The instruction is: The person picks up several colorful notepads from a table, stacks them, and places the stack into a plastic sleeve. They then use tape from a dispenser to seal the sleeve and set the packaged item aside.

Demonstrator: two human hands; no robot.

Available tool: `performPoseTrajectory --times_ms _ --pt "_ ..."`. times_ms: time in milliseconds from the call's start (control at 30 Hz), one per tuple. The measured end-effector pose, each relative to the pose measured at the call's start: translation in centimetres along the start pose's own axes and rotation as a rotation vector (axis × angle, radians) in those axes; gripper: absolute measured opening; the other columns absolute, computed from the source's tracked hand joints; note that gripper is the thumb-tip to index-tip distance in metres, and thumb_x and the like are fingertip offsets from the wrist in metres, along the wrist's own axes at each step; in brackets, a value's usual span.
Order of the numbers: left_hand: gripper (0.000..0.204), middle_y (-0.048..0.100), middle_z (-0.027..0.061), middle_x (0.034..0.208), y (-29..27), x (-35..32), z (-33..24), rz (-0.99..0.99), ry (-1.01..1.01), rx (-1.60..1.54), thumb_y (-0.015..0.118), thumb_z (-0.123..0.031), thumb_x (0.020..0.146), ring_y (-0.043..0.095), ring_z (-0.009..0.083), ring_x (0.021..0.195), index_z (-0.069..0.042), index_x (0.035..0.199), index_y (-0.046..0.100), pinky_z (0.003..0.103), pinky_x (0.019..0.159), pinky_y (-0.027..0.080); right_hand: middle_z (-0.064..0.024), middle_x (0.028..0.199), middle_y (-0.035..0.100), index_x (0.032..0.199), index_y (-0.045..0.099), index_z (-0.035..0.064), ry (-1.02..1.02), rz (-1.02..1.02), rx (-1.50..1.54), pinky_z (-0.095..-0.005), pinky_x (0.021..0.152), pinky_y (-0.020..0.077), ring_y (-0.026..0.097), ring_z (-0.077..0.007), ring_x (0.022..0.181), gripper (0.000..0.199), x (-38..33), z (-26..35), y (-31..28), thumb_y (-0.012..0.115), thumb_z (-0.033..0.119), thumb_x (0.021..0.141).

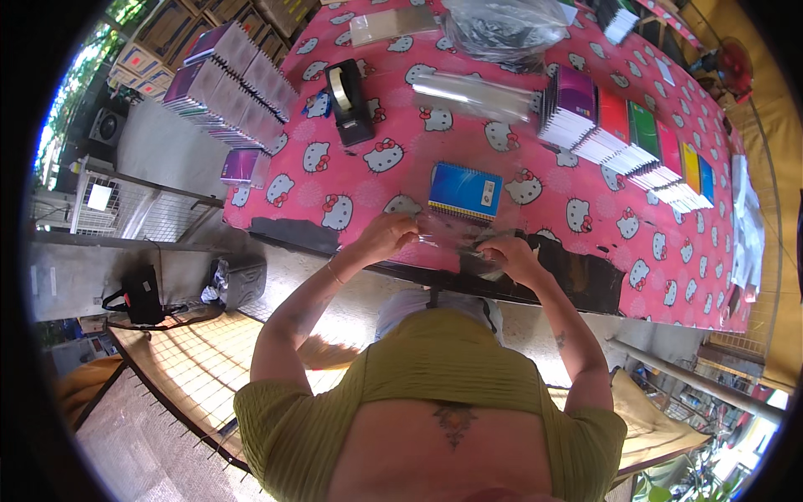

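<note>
A blue spiral notebook lies on the pink patterned tablecloth near the table's front edge, its spiral binding toward me. Clear plastic film stretches from the binding toward the table edge. Whether the film also covers the notebook, I cannot tell. My left hand pinches the film's left side, fingers closed. On the right side, my right hand is closed on the film too, its fingertips pressed together.
A black tape dispenser stands beyond my left hand. Purple notebooks are stacked at the far left, with colourful notebook stacks to the right. Behind lie a clear plastic roll and a crumpled plastic bag.
</note>
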State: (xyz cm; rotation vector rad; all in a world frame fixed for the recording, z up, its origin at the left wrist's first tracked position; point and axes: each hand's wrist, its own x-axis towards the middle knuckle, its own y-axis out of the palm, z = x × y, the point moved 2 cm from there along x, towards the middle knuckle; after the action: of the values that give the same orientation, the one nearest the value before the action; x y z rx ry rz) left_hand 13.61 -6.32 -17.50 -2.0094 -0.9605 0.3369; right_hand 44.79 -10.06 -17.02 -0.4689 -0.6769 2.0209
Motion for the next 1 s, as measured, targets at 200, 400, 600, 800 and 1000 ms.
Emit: performPoseTrajectory --times_ms 200,400,600,800,1000 --pt "0.015 0.063 0.0090 0.081 -1.1 0.2 -0.7 -0.203 0.105 0.051 0.069 -0.006 0.086 0.064 0.0303 0.077 -0.004 0.099 0.061 0.044 0.068 0.049 -0.0094 0.089 0.070 0.108 0.067 0.0097 -0.021 -0.095 -0.079 -0.0386 0.071 0.0523 0.068 -0.0285 0.083 0.022 -0.4 1.9 -1.2 0.070 0.011 0.086" --pt "0.010 0.065 0.0099 0.069 -2.5 5.2 -0.1 -0.526 -0.068 -0.113 0.066 -0.006 0.090 0.063 0.0268 0.059 -0.003 0.098 0.060 0.040 0.054 0.048 -0.0081 0.118 0.062 0.123 0.063 0.0117 -0.034 -0.669 -0.553 -0.0473 0.092 0.0455 0.059 -0.0294 0.110 0.036 1.6 7.0 -2.0 0.068 0.017 0.088" --pt "0.015 0.068 0.0085 0.072 -3.7 9.1 2.8 -0.344 -0.403 -0.302 0.066 -0.016 0.094 0.064 0.0135 0.059 -0.002 0.099 0.064 0.030 0.053 0.047 -0.0108 0.143 0.049 0.135 0.056 0.0103 -0.093 -0.468 -0.619 -0.0496 0.107 0.0375 0.046 -0.0277 0.133 0.053 4.0 7.2 3.9 0.066 0.035 0.090" --pt "0.019 0.070 0.0169 0.085 -4.7 17.8 3.1 -0.400 -0.042 -0.102 0.065 -0.018 0.093 0.070 0.0283 0.078 0.001 0.092 0.068 0.038 0.069 0.053 -0.0088 0.143 0.050 0.136 0.055 0.0100 -0.030 -0.456 -0.629 -0.0537 0.108 0.0341 0.046 -0.0264 0.132 0.054 4.7 6.8 3.7 0.065 0.035 0.089" --pt "0.014 0.066 0.0172 0.093 -1.2 23.7 5.8 0.015 0.103 0.348 0.067 -0.017 0.086 0.066 0.0351 0.091 -0.003 0.087 0.070 0.046 0.081 0.051 -0.0073 0.141 0.050 0.135 0.055 0.0106 -0.034 -0.445 -0.637 -0.0542 0.107 0.0340 0.048 -0.0251 0.129 0.054 5.0 6.8 3.6 0.066 0.031 0.086"
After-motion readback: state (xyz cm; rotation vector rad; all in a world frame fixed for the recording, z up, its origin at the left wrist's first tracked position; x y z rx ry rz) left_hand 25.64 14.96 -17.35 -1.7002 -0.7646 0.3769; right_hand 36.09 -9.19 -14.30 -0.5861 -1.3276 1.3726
